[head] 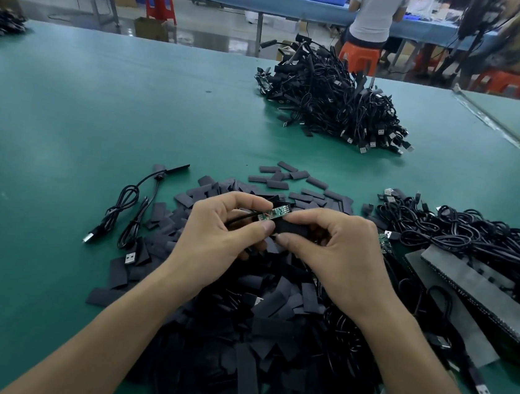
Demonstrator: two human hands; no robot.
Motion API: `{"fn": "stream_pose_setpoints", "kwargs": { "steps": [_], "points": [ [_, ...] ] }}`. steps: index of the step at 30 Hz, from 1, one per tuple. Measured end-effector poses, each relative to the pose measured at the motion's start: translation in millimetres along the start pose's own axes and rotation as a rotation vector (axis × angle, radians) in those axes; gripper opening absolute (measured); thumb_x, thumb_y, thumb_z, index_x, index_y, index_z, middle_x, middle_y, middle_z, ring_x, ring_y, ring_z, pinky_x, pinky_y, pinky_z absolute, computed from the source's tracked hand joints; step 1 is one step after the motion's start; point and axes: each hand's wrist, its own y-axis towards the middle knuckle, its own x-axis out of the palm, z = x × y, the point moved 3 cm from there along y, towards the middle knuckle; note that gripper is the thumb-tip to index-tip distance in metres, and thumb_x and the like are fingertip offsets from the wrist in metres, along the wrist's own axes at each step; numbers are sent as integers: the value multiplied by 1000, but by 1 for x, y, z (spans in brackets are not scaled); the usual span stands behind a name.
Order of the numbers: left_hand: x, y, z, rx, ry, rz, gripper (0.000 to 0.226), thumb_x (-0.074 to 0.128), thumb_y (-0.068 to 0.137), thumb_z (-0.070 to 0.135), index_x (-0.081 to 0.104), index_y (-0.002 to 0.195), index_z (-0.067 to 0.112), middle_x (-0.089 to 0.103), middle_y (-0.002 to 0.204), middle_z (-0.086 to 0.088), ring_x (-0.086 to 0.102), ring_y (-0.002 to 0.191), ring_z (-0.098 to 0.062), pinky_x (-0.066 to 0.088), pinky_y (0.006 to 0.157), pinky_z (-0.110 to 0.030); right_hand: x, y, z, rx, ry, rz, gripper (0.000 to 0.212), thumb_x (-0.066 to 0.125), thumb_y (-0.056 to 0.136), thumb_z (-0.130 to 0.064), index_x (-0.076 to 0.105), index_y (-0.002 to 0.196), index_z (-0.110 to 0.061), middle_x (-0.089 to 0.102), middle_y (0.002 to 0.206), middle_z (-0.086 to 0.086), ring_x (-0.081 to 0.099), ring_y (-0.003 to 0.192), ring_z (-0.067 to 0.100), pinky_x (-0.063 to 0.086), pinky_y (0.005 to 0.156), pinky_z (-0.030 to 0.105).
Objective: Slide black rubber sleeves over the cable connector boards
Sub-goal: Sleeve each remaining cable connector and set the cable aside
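At 6 o'clock on the worktop (pixel 101 97), the connector board (pixel 274 214) is pinched by the left hand (pixel 215 240); the black sleeve (pixel 290 228) touching it is gripped by the right hand (pixel 339 254).

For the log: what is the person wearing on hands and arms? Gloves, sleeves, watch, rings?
Nothing worn shows. Left hand and right hand are bare: no gloves, rings or tape on the fingers. Both forearms are uncovered to the picture's edge, with no sleeve, watch or band.
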Motion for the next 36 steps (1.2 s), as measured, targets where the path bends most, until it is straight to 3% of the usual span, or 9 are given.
{"fn": "stream_pose_setpoints", "kwargs": {
  "steps": [11, 17, 21, 24, 26, 32, 36],
  "points": [
    [-1, 2, -5, -3, 14, 4, 18, 75, 86, 8, 72, 97, 22, 74, 73, 0, 69, 62, -10, 50, 51, -18, 4, 1, 7, -13, 18, -16, 21, 84, 76, -17, 79, 97, -21, 73, 84, -18, 67, 78, -6, 49, 71, 7],
    [-9, 3, -18, -50, 68, 103, 15, 74, 89, 10, 71, 97, 22, 74, 81, 1, 71, 62, -15, 46, 43, -19, -4, 4, 34, 118, -233, -164, 20, 76, 80, -46, 78, 91, -30, 67, 79, -18, 60, 81, -6, 48, 70, 13],
    [-10, 1, -23, -55, 107, 96, 17, 73, 89, 12, 72, 100, 25, 75, 86, 2, 72, 66, -16, 46, 44, -19, -12, 12, 57, 247, -396, -134, 32, 59, 95, -39, 65, 125, -27, 57, 114, -2, 58, 108, 18, 47, 99, 38],
    [-8, 0, -22, -54, 116, 81, 12, 71, 91, 17, 72, 101, 24, 75, 83, 1, 72, 66, -13, 46, 44, -18, -7, 26, 65, 310, -548, -267, 47, 51, 100, -34, 42, 146, -33, 44, 139, 4, 43, 129, 30, 37, 109, 45],
    [-8, 1, -21, -58, 90, 90, 10, 65, 96, 17, 72, 100, 22, 75, 84, 1, 70, 64, -13, 46, 43, -18, -3, 33, 68, 339, -620, -365, 50, 47, 101, -39, 36, 150, -36, 38, 149, 3, 33, 134, 33, 31, 111, 47],
    [-8, 2, -20, -78, 57, 112, 12, 65, 94, 10, 73, 97, 18, 75, 85, 1, 69, 62, -12, 45, 43, -18, 0, 35, 65, 243, -534, -331, 35, 59, 92, -35, 62, 127, -32, 53, 132, 3, 45, 126, 27, 39, 107, 44],
    [-9, 1, -19, -66, 61, 102, 17, 66, 94, 7, 75, 92, 22, 74, 88, 3, 69, 63, -14, 46, 44, -18, -7, 27, 60, 173, -334, -142, 10, 73, 85, -34, 72, 95, -35, 60, 103, -7, 56, 92, 8, 42, 85, 25]
  ]
}}
